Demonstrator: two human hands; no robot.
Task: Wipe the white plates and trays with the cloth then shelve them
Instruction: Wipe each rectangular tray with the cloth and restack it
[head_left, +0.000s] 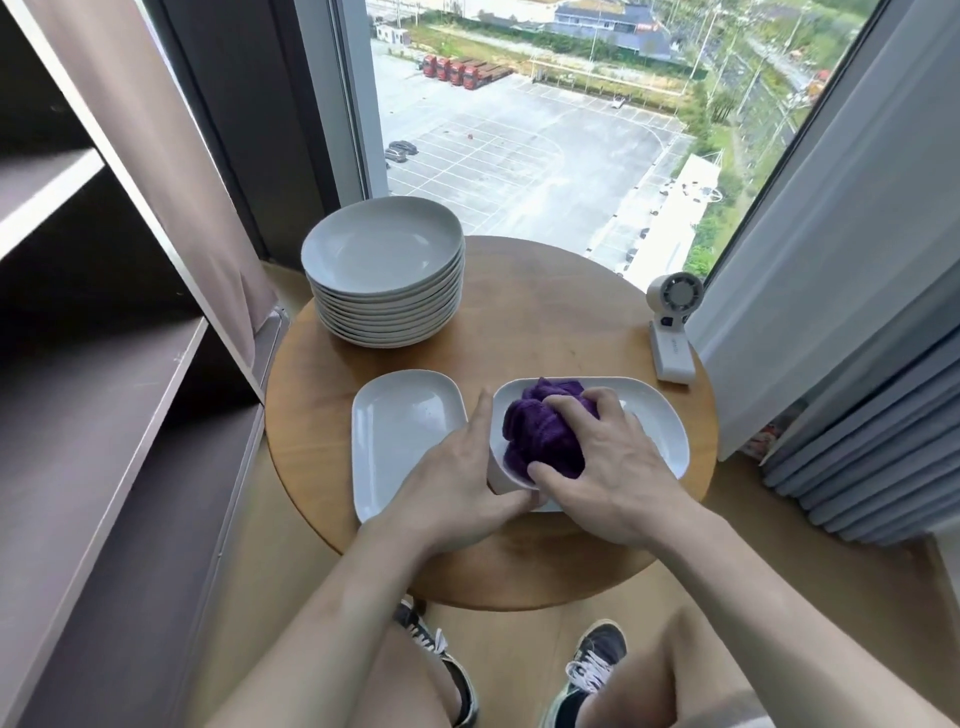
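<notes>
Wiping step, on the bench (545, 322). Near: left hand (452, 467), fingers extended, braces the left rim of the right tray (660, 426); right hand (608, 467) grips the purple cloth (535, 431) inside it. Left: second tray (400, 436). Far: plate stack (384, 249). Next, probably: finishing the wipe, then lifting the tray leftward to the shelf (104, 364).

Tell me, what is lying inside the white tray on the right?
A bunched purple cloth lies in the right tray, gripped by the right hand. The tray's surface beneath cloth and hand is hidden.
</notes>
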